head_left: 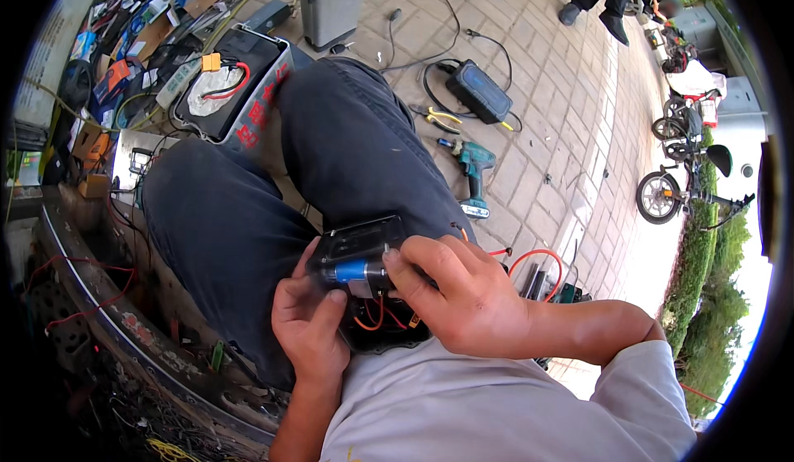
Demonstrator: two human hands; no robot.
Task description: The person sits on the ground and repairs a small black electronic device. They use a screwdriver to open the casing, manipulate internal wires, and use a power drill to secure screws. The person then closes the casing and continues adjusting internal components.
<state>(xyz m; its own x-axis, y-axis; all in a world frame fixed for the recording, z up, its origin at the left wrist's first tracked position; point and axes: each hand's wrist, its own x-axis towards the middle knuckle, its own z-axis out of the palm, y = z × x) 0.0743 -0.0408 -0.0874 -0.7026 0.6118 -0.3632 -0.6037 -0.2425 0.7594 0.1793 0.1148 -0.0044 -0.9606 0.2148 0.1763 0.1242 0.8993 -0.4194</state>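
On my lap rests an opened black casing (364, 234) with a blue-and-silver part (351, 271) inside and orange and red wires (369, 324) below it. My left hand (310, 321) grips the casing's left side, its thumb against the silver portion. At the right edge of the blue-and-silver part, the fingers of my right hand (463, 296) are closed in a pinch. A small pale bit shows at those fingertips, too small to name. My right hand hides part of the casing.
A cordless drill (475, 168), yellow-handled pliers (442, 119) and a black charger (480, 91) lie on the paving. Beyond my knees stands a battery box (248, 106) with a yellow connector (211, 62). Cluttered parts fill the left; an electric bike (662, 196) is parked right.
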